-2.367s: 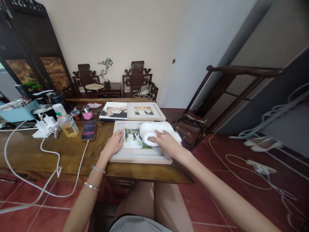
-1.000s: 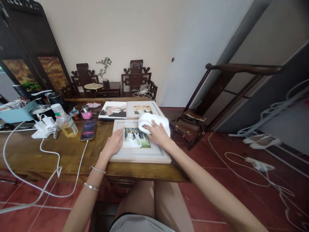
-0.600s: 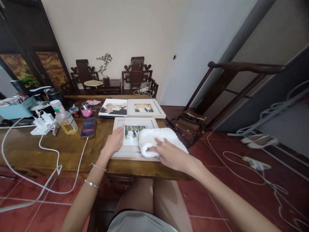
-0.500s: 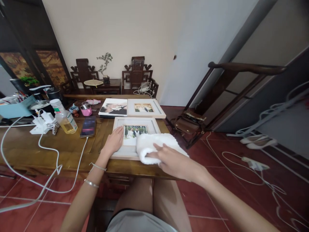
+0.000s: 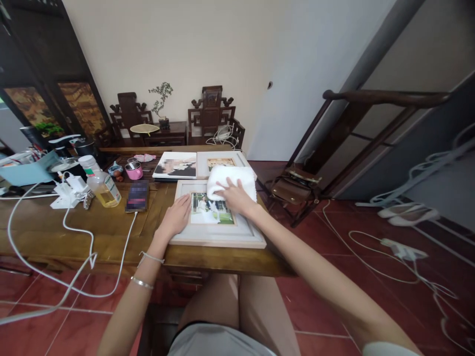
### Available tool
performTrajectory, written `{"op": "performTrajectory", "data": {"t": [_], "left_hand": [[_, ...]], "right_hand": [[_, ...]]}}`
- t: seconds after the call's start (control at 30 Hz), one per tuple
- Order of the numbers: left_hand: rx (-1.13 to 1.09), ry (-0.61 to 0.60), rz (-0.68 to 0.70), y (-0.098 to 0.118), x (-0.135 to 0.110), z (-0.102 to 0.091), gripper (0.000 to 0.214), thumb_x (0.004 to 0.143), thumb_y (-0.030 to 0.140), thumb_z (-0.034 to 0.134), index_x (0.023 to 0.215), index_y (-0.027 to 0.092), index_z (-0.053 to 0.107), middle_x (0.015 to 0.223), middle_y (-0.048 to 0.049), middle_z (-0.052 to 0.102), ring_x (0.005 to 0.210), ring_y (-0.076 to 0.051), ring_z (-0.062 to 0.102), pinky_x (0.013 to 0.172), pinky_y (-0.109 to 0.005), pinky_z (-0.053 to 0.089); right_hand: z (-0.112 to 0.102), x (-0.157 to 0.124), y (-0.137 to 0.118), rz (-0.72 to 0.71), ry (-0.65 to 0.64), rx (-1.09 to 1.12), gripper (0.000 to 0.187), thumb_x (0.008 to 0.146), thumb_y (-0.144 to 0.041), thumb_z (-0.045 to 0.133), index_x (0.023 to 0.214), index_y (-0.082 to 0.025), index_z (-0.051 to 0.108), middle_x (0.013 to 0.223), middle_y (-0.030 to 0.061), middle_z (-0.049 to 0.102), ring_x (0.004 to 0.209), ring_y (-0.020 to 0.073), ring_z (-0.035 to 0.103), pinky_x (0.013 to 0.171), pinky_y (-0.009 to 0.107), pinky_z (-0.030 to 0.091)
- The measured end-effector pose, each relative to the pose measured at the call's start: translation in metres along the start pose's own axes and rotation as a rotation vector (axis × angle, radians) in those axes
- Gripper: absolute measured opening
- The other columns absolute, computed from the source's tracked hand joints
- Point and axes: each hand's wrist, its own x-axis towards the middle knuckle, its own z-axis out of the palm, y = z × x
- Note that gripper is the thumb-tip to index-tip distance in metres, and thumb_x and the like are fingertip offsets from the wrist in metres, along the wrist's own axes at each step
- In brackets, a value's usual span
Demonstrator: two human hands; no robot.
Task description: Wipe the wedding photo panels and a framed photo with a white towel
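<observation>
A light wooden picture frame with a photo lies flat at the near right end of the wooden table. My left hand rests flat on the frame's left border, fingers stretched out. My right hand presses a folded white cloth onto the frame's far right corner, fingers laid over the cloth.
Behind the frame lie a second framed photo and a photo print. Left of them are a phone on a white cable, a bottle of yellow liquid, a pink cup and a power strip. A dark wooden rack stands right of the table.
My right hand slid the cloth from the frame's near right edge up to its far right corner. My left hand stayed on the left border.
</observation>
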Motion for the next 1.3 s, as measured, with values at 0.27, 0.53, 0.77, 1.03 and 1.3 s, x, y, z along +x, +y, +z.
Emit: {"op": "performTrajectory", "data": {"t": [0.27, 0.53, 0.77, 1.03, 1.3], "left_hand": [[0.026, -0.023, -0.009, 0.003, -0.001, 0.0, 0.048, 0.095, 0.029, 0.026, 0.14, 0.015, 0.033, 0.148, -0.0096, 0.033, 0.137, -0.021, 0.029, 0.109, -0.041, 0.032], [0.03, -0.02, 0.011, 0.001, 0.0, 0.001, 0.047, 0.095, 0.029, 0.026, 0.139, 0.015, 0.035, 0.147, -0.0099, 0.035, 0.137, -0.02, 0.029, 0.109, -0.039, 0.032], [0.02, -0.017, 0.03, -0.001, 0.0, 0.0, 0.047, 0.095, 0.029, 0.025, 0.139, 0.016, 0.035, 0.147, -0.0089, 0.035, 0.136, -0.019, 0.03, 0.11, -0.039, 0.031], [0.025, -0.031, -0.008, 0.003, 0.0, 0.0, 0.048, 0.095, 0.029, 0.025, 0.14, 0.016, 0.032, 0.149, -0.0087, 0.033, 0.137, -0.02, 0.029, 0.108, -0.04, 0.033], [-0.021, -0.01, -0.001, 0.002, -0.001, 0.001, 0.048, 0.095, 0.029, 0.026, 0.139, 0.015, 0.035, 0.148, -0.009, 0.035, 0.136, -0.019, 0.03, 0.11, -0.038, 0.031]], "right_hand": [[-0.042, -0.103, -0.042, -0.221, -0.251, 0.21, 0.068, 0.065, 0.006, 0.038, 0.124, -0.022, 0.059, 0.13, 0.0119, 0.055, 0.134, 0.0322, 0.029, 0.102, 0.062, 0.026], [-0.023, -0.083, -0.046, -0.259, -0.117, 0.234, 0.072, 0.063, 0.005, 0.041, 0.13, -0.02, 0.052, 0.139, 0.0117, 0.046, 0.137, 0.0281, 0.024, 0.11, 0.053, 0.02], [0.005, 0.008, -0.01, 0.032, 0.074, -0.016, 0.072, 0.068, 0.009, 0.041, 0.132, -0.022, 0.049, 0.15, 0.0066, 0.028, 0.138, 0.0351, 0.014, 0.104, 0.065, 0.018], [-0.023, -0.065, -0.046, -0.208, -0.177, 0.106, 0.071, 0.064, 0.008, 0.04, 0.124, -0.025, 0.058, 0.145, 0.0071, 0.038, 0.133, 0.0339, 0.029, 0.101, 0.062, 0.028], [-0.046, -0.09, -0.052, -0.144, -0.235, 0.177, 0.076, 0.07, 0.01, 0.036, 0.137, -0.026, 0.044, 0.136, 0.0127, 0.048, 0.124, 0.0259, 0.046, 0.096, 0.036, 0.041]]}}
